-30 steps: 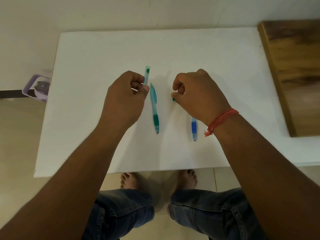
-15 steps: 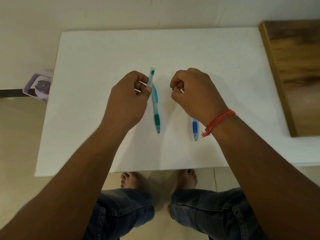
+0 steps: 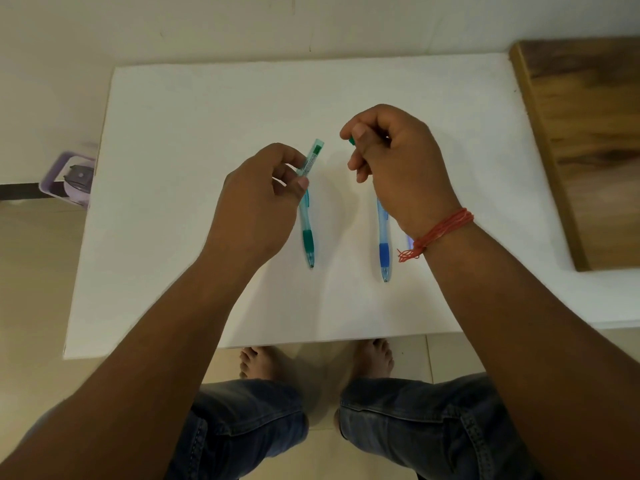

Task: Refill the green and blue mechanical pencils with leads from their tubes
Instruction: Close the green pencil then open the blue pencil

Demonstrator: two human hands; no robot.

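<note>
My left hand (image 3: 258, 202) pinches a clear green lead tube (image 3: 312, 156) between thumb and fingers, its open end tilted up and to the right. My right hand (image 3: 394, 161) pinches a small green cap (image 3: 352, 140) at its fingertips, a short gap right of the tube. The green mechanical pencil (image 3: 307, 233) lies on the white table (image 3: 194, 140), tip toward me, its top end hidden under my left hand. The blue mechanical pencil (image 3: 383, 244) lies parallel to its right, its upper part under my right hand. A bit of violet (image 3: 410, 242) shows beside my right wrist.
A wooden board (image 3: 585, 140) adjoins the table's right side. A lilac basket (image 3: 67, 178) stands on the floor past the left edge. My knees and bare feet are below the table's near edge.
My right hand has lifted up and away from the table with the green cap, uncovering more of the blue pencil. My left hand has tilted the tube to the right.
</note>
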